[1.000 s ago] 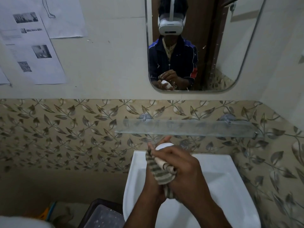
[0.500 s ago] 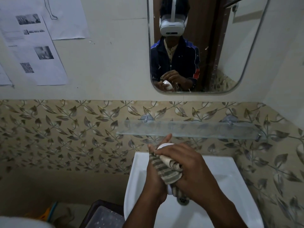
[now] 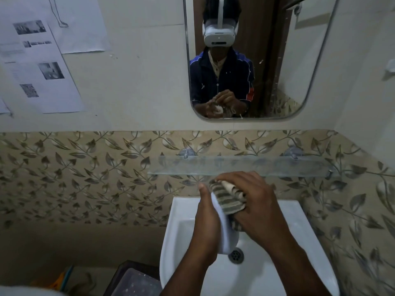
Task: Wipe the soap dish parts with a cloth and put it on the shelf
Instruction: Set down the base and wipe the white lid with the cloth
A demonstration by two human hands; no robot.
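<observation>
Wiping: white soap dish part (image 3: 224,233) held over the sink (image 3: 299,214), striped cloth (image 3: 229,199) pressed against its inner face.
Left hand (image 3: 206,227): grips the dish part from the left, thumb up along its top edge, remaining fingers hidden behind the part.
Right hand (image 3: 254,201): clenched on the bunched cloth, fingers (image 3: 233,176) curled over its top and pushing it into the dish.
Dish position: sandwiched between the two hands, tilted on edge, lower rim just above and left of the drain (image 3: 236,255).
Cloth position: mostly under the right fingers, one loose tail hanging below them against the dish.
Shelf (image 3: 277,165): glass, just beyond the right fingertips, bare in the visible stretch; dish not yet placed there.
Other dish parts: none visible anywhere near the fingers; cannot tell where they lie.
Progress: judged mid-wipe, shelving still ahead.
Risk, slip: smooth, possibly wet plastic gripped only at the edges; hard rubbing from the right could twist it out of the left fingers and drop it into the basin.
Risk, shelf: knuckles close beneath the glass edge; lifting carelessly could knock it.
Risk, coverage: cloth bunched small, so corners and the outer face may stay damp.
</observation>
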